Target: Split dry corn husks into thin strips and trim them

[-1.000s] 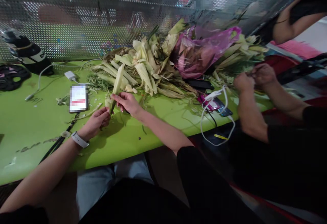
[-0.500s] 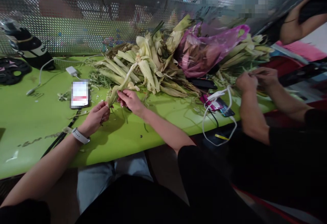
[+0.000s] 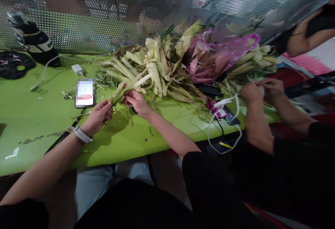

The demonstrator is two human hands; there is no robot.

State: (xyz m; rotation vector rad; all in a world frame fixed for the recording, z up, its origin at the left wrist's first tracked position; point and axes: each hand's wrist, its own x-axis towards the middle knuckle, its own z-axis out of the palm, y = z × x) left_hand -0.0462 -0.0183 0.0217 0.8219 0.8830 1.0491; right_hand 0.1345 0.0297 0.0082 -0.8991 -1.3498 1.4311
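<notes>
My left hand (image 3: 98,116), with a white watch on the wrist, is closed round the stem end of a small corn ear (image 3: 125,88) still in its green husk. My right hand (image 3: 137,102) pinches a husk leaf of the same ear just to the right. The ear lies tilted, its pale tip pointing up and right towards a big pile of husks (image 3: 154,65) on the green table (image 3: 31,124).
A phone (image 3: 84,92) lies left of my hands, with a white charger (image 3: 77,69) and cable behind it. A purple bag (image 3: 214,56) holds more husks. To the right another person's hands (image 3: 261,89) work on husks; a white cable (image 3: 225,117) hangs over the edge.
The ear has swung from nearly upright down towards the right, with its tip now pointing at the pile. Both my hands have stayed on it.
</notes>
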